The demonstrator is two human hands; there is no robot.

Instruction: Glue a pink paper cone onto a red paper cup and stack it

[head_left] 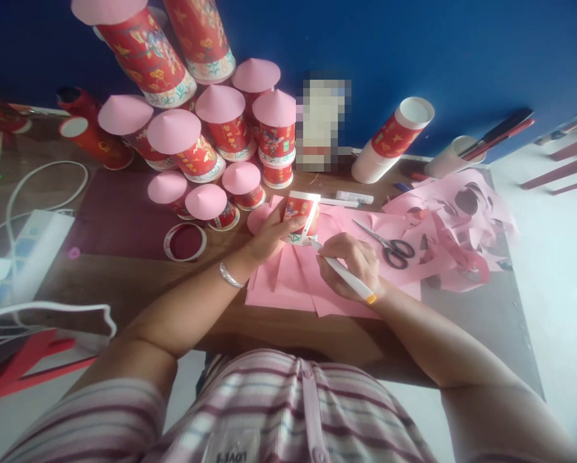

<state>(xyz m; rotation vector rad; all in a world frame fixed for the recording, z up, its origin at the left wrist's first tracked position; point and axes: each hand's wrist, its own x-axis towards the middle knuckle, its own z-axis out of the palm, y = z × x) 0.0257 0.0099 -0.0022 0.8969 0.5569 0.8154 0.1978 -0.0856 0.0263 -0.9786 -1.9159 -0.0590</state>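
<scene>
My left hand (271,233) is closed around a small red-and-white paper cup (302,212), upside down on pink paper sheets (293,283). A silver bracelet sits on that wrist. My right hand (350,260) grips a white pen with a yellow end (346,275), and its tip touches the paper at the cup's rim. Scissors (389,245) lie just right of my right hand on the pink paper.
Several red cups with pink cone lids (220,128) are stacked at the back against a blue wall. A lone lid-like cup base (185,241), a glue stick (354,197), cut pink scraps (457,218), a stack of cups lying down (394,138) and a power strip with cables (22,247) lie around.
</scene>
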